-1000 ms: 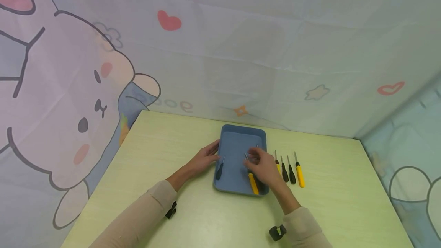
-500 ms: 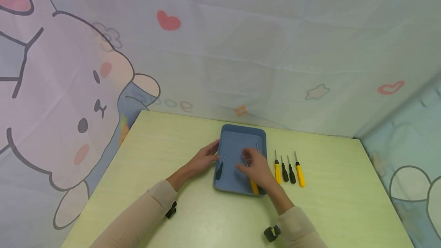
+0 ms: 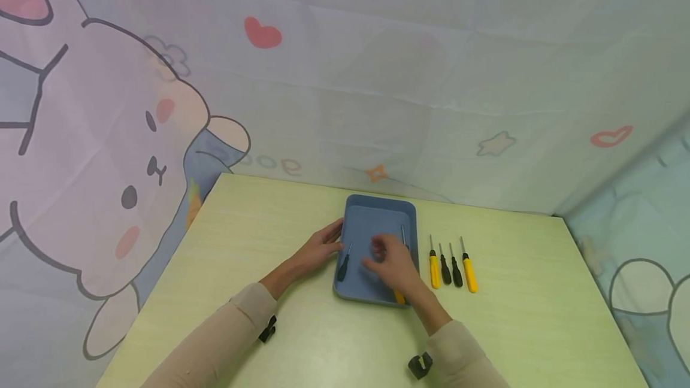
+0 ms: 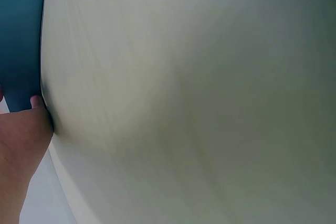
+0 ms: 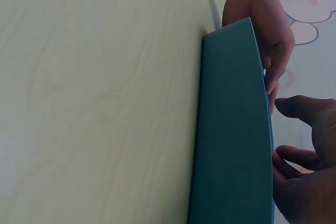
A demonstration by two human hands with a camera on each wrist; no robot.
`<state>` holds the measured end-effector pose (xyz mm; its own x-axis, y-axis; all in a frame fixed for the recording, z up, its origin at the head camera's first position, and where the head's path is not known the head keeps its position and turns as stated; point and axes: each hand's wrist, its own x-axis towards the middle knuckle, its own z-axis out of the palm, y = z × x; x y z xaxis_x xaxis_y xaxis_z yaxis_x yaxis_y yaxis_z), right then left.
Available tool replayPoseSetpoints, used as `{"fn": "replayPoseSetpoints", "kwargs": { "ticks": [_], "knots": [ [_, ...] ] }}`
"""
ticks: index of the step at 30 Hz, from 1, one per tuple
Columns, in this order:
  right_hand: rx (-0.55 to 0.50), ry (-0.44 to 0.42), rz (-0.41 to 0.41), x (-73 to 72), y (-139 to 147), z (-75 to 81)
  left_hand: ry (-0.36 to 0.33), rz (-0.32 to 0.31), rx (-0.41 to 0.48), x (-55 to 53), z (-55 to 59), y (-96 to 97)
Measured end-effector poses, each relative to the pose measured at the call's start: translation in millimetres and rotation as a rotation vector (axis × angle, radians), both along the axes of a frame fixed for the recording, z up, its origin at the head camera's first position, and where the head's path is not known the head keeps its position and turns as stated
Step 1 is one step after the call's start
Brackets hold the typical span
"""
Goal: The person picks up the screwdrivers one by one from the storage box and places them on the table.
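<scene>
A blue-grey tray [image 3: 372, 213] lies on the table, and my left hand [image 3: 317, 251] rests against its left side with fingers extended. My right hand [image 3: 393, 263] is over the tray's right half, thumb and fingertips apart and nothing visible between them. A black-handled screwdriver [image 3: 343, 267] lies along the tray's left side. Below my right hand, a yellow-handled screwdriver [image 3: 399, 297] is mostly covered. Farther right, a metal shaft [image 3: 403, 235] shows in the tray, its lower part hidden. The right wrist view shows the tray wall [image 5: 233, 124] beside both hands.
Right of the tray, several screwdrivers lie in a row on the table [image 3: 528, 292]: a yellow one [image 3: 434, 271], two black ones [image 3: 445, 271], and another yellow one [image 3: 469, 274]. A printed cloth [image 3: 409, 76] hangs behind the table.
My right hand has moved left across the tray, away from the upright shaft there, uncovering the nearest yellow screwdriver outside. The left hand and tray have stayed put.
</scene>
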<state>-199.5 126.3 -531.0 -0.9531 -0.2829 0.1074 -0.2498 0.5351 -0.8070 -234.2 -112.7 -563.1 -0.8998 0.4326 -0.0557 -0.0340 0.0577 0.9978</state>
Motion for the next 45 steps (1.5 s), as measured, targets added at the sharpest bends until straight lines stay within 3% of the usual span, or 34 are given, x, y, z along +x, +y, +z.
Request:
{"fn": "replayPoseSetpoints", "kwargs": {
  "ticks": [11,16,20,45],
  "knots": [
    [0.060,0.016,0.031,-1.0,-15,-0.8,-0.010,0.006,0.018,-1.1,-2.6,0.8],
    [0.133,0.067,0.047,-4.2,-21,-6.2,-0.017,0.009,0.006,-0.8,-1.6,1.2],
    [0.175,0.049,0.040,-5.3,-27,-9.0,-0.005,0.006,0.008,-0.9,-1.2,2.1],
    [0.217,0.020,0.042,-2.5,-45,-17.2,0.008,0.014,-0.010,0.4,-0.6,1.9]
  ]
}}
